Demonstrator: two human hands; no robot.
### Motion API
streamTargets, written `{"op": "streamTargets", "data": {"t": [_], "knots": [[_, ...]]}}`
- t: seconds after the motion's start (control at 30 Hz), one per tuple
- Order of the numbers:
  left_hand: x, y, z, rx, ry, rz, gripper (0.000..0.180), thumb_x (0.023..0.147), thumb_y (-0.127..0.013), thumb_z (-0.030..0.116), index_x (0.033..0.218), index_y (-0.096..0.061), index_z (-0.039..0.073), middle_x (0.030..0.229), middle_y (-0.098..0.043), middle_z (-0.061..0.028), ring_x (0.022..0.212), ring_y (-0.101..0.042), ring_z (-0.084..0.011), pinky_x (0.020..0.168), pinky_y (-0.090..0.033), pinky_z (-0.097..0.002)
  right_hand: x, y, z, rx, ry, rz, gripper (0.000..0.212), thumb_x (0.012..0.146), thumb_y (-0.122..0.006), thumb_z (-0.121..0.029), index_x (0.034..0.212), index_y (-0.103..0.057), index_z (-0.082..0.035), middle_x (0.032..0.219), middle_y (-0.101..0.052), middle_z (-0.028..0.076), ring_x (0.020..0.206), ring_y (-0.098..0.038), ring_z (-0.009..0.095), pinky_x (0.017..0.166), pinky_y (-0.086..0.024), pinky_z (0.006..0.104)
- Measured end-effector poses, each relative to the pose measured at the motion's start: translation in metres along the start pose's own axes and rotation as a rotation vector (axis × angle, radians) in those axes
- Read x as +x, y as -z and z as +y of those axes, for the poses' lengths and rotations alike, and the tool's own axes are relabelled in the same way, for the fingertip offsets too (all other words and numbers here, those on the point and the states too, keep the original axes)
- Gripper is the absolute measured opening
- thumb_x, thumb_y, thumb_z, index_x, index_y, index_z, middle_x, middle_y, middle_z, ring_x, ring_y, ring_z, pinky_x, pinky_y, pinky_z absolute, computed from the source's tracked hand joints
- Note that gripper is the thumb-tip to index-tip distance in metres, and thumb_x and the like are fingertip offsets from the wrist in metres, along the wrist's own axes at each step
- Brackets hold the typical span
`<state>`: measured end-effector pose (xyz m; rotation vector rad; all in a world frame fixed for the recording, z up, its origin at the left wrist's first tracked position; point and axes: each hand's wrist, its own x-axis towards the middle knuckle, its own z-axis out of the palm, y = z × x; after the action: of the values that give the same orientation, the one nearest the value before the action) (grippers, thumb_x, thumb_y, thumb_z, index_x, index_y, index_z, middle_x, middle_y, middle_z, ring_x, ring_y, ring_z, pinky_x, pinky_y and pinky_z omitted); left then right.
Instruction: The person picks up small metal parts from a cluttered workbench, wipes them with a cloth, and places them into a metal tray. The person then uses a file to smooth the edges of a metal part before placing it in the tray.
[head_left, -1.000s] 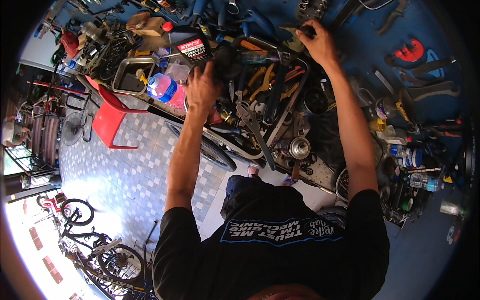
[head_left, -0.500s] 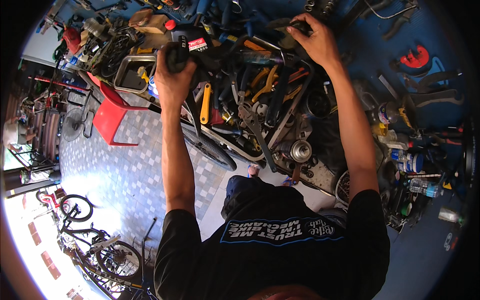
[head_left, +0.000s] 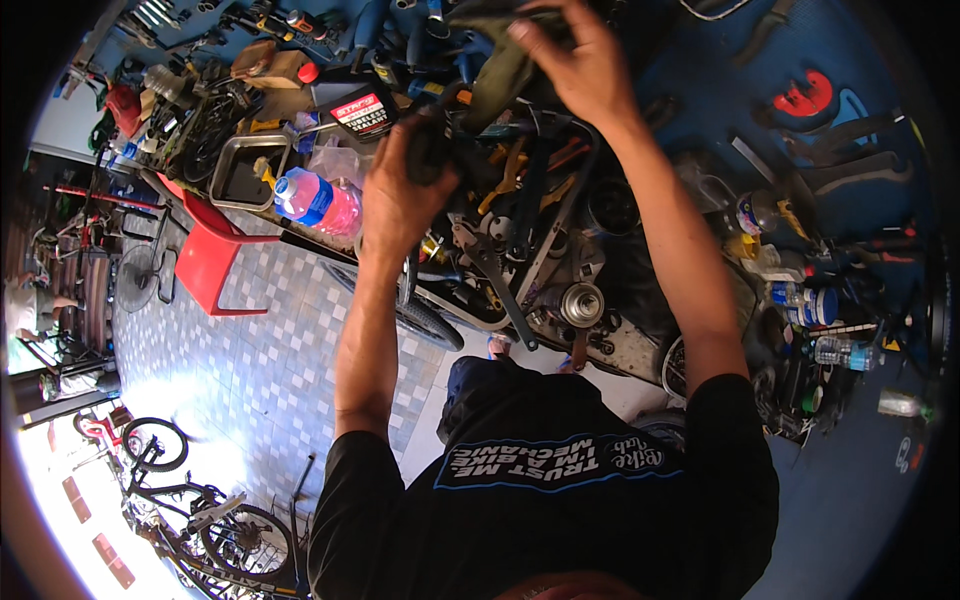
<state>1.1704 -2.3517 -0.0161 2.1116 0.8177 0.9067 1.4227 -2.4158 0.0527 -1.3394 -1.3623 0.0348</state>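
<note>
Your right hand (head_left: 580,72) has shifted left along the top of the frame, and its grip pinches an olive cloth (head_left: 495,88) that now hangs in fuller view. Your left hand (head_left: 402,208) has swung back toward centre, uncovering the pink bottle (head_left: 330,203); its grip curls around a dark item (head_left: 428,148), probably soft, though blur hides its shape. Both pieces now sit closer together above the counter (head_left: 640,357).
</note>
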Motion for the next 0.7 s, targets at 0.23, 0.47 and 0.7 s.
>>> {"op": "streamTargets", "data": {"t": [0.23,0.47,0.7], "knots": [[-0.022,-0.008,-0.021,0.108,0.06,0.034,0.062,0.079,-0.081,0.011,0.137,-0.06,0.009,0.123,-0.073,-0.0184,0.115,-0.073,-0.0341,0.096,-0.058,-0.0426,-0.064,0.002,-0.002,-0.744,-0.159,-0.828,0.058,0.086,-0.075,-0.007,0.14,-0.067,-0.027,0.142,-0.057,0.01,0.107,-0.072,0.035,0.087,-0.061,0.0446],[-0.032,0.011,-0.033,0.052,0.082,0.119,0.061,0.078,-0.084,0.014,0.135,-0.061,0.009,0.118,-0.072,-0.0193,0.11,-0.073,-0.0373,0.091,-0.059,-0.0446,-0.111,-0.017,0.032,-0.905,0.065,-1.166,0.083,0.071,-0.079,-0.002,0.146,-0.061,-0.032,0.153,-0.05,0.024,0.097,-0.077,0.031,0.079,-0.063,0.0414],[-0.04,0.024,-0.024,0.037,0.107,0.149,0.059,0.082,-0.082,0.014,0.137,-0.061,0.007,0.12,-0.075,-0.0176,0.112,-0.074,-0.0299,0.097,-0.057,-0.0404,-0.102,-0.033,0.03,-0.988,0.063,-1.195,0.091,0.063,-0.092,-0.023,0.147,-0.057,-0.028,0.143,-0.058,0.026,0.1,-0.077,0.034,0.082,-0.062,0.0423]]}}
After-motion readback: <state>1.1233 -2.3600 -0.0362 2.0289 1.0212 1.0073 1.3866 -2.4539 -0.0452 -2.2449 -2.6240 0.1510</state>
